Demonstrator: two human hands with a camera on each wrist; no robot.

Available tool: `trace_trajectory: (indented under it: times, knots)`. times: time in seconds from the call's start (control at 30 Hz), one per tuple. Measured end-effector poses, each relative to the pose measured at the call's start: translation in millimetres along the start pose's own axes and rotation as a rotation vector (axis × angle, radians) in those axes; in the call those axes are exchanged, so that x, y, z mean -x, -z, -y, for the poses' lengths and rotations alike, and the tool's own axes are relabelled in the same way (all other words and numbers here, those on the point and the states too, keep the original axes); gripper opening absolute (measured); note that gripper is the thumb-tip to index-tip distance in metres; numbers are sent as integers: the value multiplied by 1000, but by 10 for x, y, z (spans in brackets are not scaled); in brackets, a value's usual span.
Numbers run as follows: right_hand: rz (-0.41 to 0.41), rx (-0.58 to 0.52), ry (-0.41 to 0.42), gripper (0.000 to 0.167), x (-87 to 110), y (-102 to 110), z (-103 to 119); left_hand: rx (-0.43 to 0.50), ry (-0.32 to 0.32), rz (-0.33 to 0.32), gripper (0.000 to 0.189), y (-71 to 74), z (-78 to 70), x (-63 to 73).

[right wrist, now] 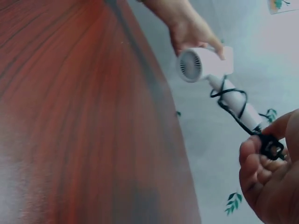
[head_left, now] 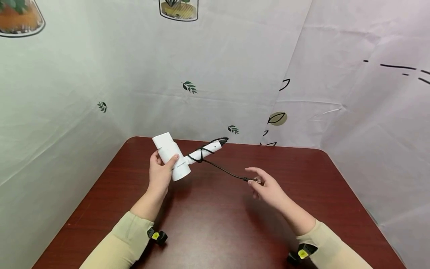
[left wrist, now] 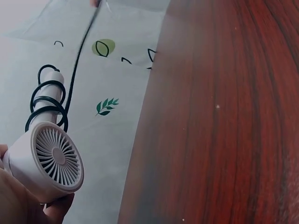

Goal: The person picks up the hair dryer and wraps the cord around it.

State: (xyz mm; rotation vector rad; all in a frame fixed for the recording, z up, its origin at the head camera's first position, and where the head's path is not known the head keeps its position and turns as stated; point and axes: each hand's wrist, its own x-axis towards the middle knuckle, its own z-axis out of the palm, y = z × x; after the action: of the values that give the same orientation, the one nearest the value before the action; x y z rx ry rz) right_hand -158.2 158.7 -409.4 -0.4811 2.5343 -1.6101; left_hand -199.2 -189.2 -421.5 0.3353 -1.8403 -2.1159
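A white hair dryer (head_left: 172, 156) is held above the table by my left hand (head_left: 159, 175), which grips its barrel with the thumb on the near side. Its handle (head_left: 205, 151) points to the right, with the black cord (head_left: 221, 170) wound loosely round it. In the left wrist view the slatted air intake (left wrist: 58, 156) faces the camera. From the wraps the cord runs taut to my right hand (head_left: 267, 188), where thumb and fingers pinch the black plug (head_left: 246, 179). The right wrist view shows the plug (right wrist: 271, 147) between the fingertips.
A dark red wooden table (head_left: 215, 231) lies under both hands, with rounded far corners. White fabric walls (head_left: 215, 56) printed with leaves and pots stand close behind and at both sides. A black device (head_left: 157, 236) is strapped to each sleeve cuff.
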Motion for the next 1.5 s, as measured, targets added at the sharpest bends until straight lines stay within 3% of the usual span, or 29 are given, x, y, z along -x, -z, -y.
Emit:
trace_trajectory:
  times: [0.27,0.43,0.7,0.83,1.13,1.4,1.5]
  knots:
    - [88,-243,126,17,-10,103,82,-61,-24,31,77,0,21,5]
    - [174,-323,182,11,-21,136,95,-66,-16,45,76,-5,21,7]
    - [350,-378,353,21,-72,198,189,-148,13,94,81,-12,12,29]
    - [397,-373,433,30,-108,218,244,-181,21,124,83,-14,-2,47]
    - [268,-248,396,25,-200,241,424,-253,-2,178,82,-29,-42,94]
    - [39,-50,332,25,-294,289,555,-351,-17,261,86,-37,-67,137]
    - [-9,14,334,24,-336,311,569,-394,-32,298,85,-46,-69,162]
